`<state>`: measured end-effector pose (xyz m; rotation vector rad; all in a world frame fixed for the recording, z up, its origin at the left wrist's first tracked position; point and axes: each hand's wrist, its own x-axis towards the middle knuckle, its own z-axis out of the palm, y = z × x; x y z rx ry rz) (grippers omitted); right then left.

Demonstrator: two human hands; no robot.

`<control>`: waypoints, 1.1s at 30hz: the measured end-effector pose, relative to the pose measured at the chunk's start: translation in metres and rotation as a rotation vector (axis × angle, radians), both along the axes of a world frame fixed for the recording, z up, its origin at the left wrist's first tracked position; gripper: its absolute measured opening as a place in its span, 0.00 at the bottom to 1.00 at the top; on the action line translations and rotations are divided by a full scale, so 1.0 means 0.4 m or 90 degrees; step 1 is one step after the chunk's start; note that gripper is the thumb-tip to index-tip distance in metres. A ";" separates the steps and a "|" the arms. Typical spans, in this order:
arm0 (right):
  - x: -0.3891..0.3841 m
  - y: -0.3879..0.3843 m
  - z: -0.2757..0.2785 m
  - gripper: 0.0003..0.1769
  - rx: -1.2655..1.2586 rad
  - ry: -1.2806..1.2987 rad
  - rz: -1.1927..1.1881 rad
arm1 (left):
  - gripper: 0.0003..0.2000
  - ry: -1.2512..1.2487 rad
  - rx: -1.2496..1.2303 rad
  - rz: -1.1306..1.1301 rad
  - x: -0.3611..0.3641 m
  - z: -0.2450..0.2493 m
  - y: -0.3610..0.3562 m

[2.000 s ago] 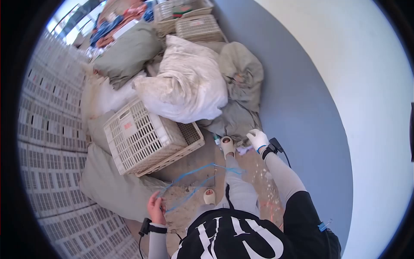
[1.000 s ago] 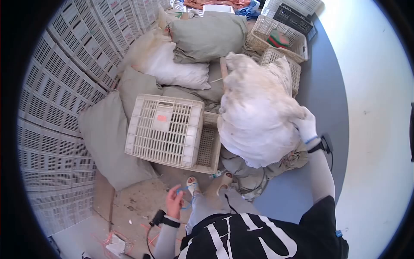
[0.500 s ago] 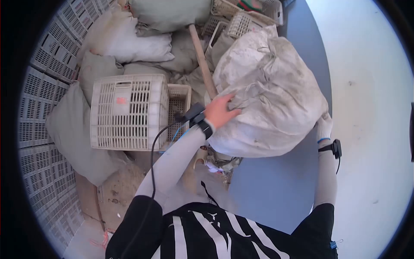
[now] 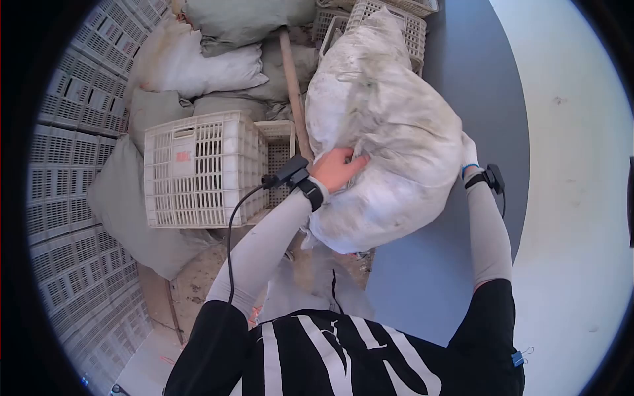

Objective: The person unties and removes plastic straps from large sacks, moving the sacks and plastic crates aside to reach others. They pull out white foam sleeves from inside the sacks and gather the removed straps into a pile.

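Grasping loose folds of the white sack with the curled fingers of the bare left hand; touching its right side with the gloved right hand (fingertips hidden, so impossible to tell whether clenched). Placed near the right edge of the floor, just beside the wall. Could slip or sag, with only slack cloth to grip; might also snag on the pole or bump the crate, close by on the left.

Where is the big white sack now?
In the head view, the sack is just right of centre, left hand on it, right hand at its right edge, pole at its left.
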<state>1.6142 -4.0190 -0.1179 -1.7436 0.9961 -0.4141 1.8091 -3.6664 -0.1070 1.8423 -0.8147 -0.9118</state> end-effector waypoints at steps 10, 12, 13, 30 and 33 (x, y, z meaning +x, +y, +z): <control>0.025 0.546 0.499 0.19 -0.619 -0.095 0.527 | 0.15 0.255 -0.239 0.179 -0.133 0.135 0.009; 0.088 0.645 0.508 0.23 -0.619 -0.038 0.627 | 0.14 0.359 -0.321 0.187 -0.145 0.154 0.014; 0.096 0.655 0.489 0.24 -0.592 -0.047 0.610 | 0.14 0.392 -0.302 0.182 -0.128 0.168 0.033; 0.163 0.763 0.635 0.12 -1.033 0.165 0.625 | 0.14 -0.216 -0.153 0.345 -0.045 0.318 0.273; 0.157 0.788 0.639 0.13 -0.917 0.440 0.598 | 0.14 -0.249 -0.146 0.302 -0.087 0.348 0.250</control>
